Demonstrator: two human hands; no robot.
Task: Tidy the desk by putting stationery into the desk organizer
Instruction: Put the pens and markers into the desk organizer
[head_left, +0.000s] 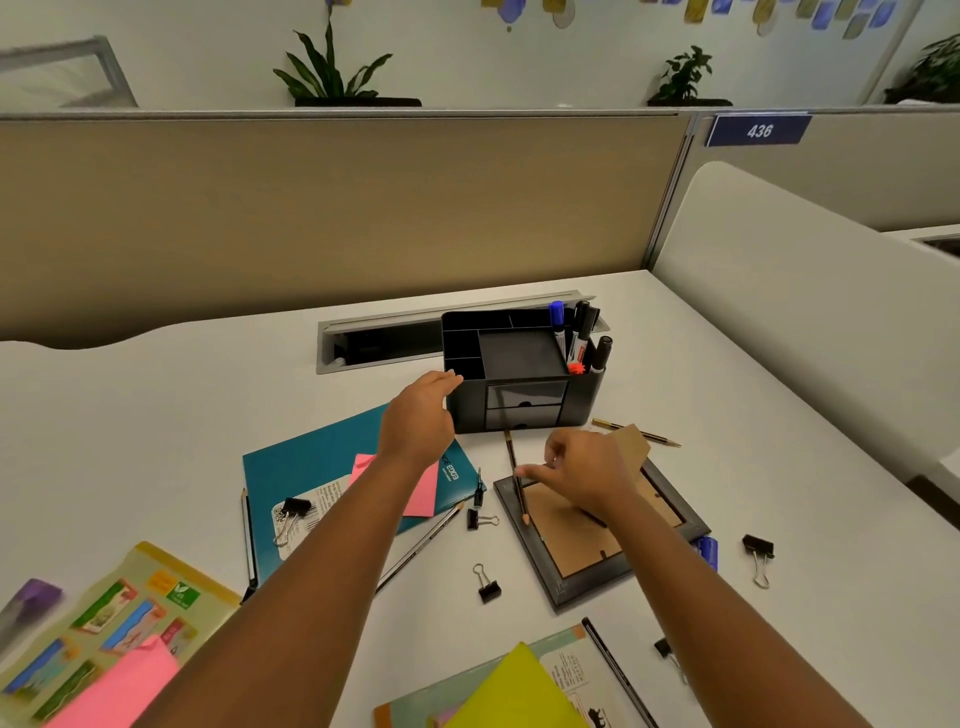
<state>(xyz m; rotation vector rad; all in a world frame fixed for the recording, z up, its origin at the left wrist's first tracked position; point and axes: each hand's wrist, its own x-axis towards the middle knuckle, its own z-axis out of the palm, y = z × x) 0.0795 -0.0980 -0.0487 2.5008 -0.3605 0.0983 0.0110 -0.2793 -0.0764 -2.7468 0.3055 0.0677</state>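
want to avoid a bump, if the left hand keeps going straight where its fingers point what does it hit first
Most likely the organizer: the left hand points at its near left corner, fingertips about there already.

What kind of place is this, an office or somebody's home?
Most likely an open-plan office cubicle: a beige fabric partition walls in the white desk, a blue number plate reading 436 marks the station, and a black plastic desk organizer holds markers.
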